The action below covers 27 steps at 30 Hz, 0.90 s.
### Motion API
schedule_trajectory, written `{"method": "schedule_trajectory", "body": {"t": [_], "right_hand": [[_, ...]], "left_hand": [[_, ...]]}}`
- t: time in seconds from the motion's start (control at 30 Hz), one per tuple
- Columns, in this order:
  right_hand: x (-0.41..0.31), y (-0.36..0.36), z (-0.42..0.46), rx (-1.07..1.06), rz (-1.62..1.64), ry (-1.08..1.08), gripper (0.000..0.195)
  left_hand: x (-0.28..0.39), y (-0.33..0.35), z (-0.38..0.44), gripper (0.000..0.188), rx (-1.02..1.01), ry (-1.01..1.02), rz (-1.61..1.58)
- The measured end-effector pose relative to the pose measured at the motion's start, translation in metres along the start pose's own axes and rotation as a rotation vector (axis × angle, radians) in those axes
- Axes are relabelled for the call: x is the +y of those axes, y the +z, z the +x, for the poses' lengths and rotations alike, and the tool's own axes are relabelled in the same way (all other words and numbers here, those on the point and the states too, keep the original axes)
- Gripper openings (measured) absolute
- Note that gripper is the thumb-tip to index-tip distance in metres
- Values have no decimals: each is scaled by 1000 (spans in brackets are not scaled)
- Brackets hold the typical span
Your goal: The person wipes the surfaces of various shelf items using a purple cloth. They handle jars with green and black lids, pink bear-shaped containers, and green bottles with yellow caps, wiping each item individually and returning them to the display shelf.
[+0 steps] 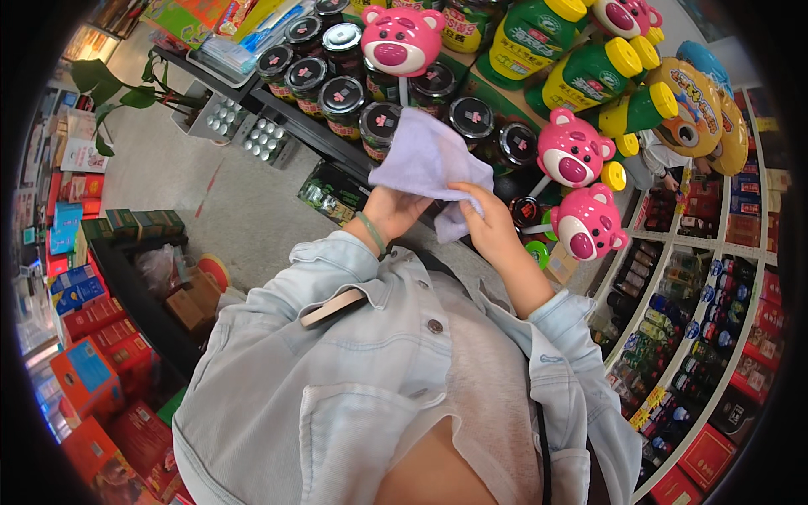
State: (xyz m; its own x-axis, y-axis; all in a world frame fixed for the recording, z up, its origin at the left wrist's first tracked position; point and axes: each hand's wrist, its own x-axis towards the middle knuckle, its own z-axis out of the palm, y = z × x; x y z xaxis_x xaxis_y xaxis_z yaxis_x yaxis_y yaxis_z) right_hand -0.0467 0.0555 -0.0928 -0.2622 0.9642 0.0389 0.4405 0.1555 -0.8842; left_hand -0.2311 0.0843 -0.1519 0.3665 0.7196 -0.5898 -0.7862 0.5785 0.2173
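Observation:
A lavender cloth (435,154) is spread between my two hands in front of a shelf of jars. My left hand (394,211), with a pale green bangle at the wrist, is at the cloth's lower left edge, its fingers partly hidden under the fabric. My right hand (486,218) pinches the right side between thumb and fingers, and a loose corner hangs below. Just beyond the cloth stand glass jars with black lids (341,96). A pink bear head on a white stick (403,41) rises behind it. Two more bear heads, one upper (573,148) and one lower (588,224), are to the right.
Green-and-yellow bottles (533,38) stand at the back right. Shelves of drinks (669,322) curve along the right side, with another person's hand (670,182) farther off. Red boxes (120,341) and a dark counter (126,284) are at left. A potted plant (136,95) stands beyond the grey floor (252,202).

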Motion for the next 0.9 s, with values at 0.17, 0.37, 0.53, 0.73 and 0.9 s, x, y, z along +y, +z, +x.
{"method": "schedule_trajectory", "body": {"t": [0.17, 0.37, 0.53, 0.73, 0.9], "right_hand": [[4, -21, -23, 144, 906, 457, 34], [-6, -45, -29, 321, 1335, 574, 44], [-15, -57, -31, 558, 978, 216, 45], [-17, -55, 17, 524, 100, -168, 37], [-18, -47, 74, 634, -182, -243, 35]], "left_hand": [[-26, -12, -14, 33, -29, 48, 4], [-47, -14, -42, 36, 115, -52, 208], [-39, -15, -47, 34, 60, 14, 269], [-17, -6, -63, 33, -40, 42, 380], [30, -25, -86, 31, -81, 77, 430]]}}
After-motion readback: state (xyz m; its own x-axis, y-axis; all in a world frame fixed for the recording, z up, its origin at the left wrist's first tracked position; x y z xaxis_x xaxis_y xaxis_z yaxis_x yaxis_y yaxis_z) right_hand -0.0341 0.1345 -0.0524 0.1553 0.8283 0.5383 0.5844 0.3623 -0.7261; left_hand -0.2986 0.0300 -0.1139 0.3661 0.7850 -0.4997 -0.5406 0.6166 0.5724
